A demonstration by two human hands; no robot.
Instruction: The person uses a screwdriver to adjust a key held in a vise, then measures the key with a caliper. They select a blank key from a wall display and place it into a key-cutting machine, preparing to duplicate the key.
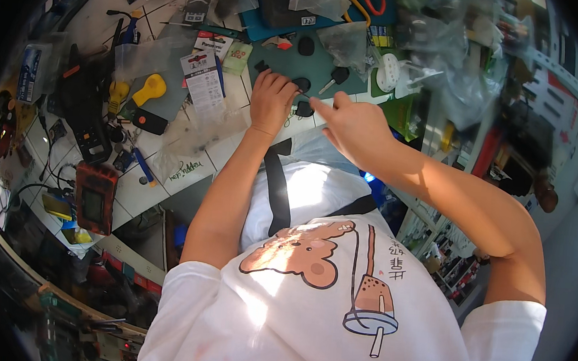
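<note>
My left hand [273, 99] rests on a green mat [277, 62], fingers curled against a small black key part [301, 85]. To its right, my right hand [356, 128] reaches in with bent fingers at a thin metal piece [304, 94]; its fingertips are small and partly blurred. Below that piece lies another black key part [304, 110]. A key with black head [338, 75] lies above my right hand, and another black fob piece [306, 45] lies farther back. Small packets [202, 74] sit left of the mat.
Yellow key-shaped tools [149, 89], a dark fob [149, 122], a large black device [82, 116] and a red-black cased device [94, 200] crowd the tiled bench [193, 164] on the left. Plastic bags [345, 47], orange-handled tools [372, 0], a white oval object [387, 72] and shelving [494, 114] are rightward.
</note>
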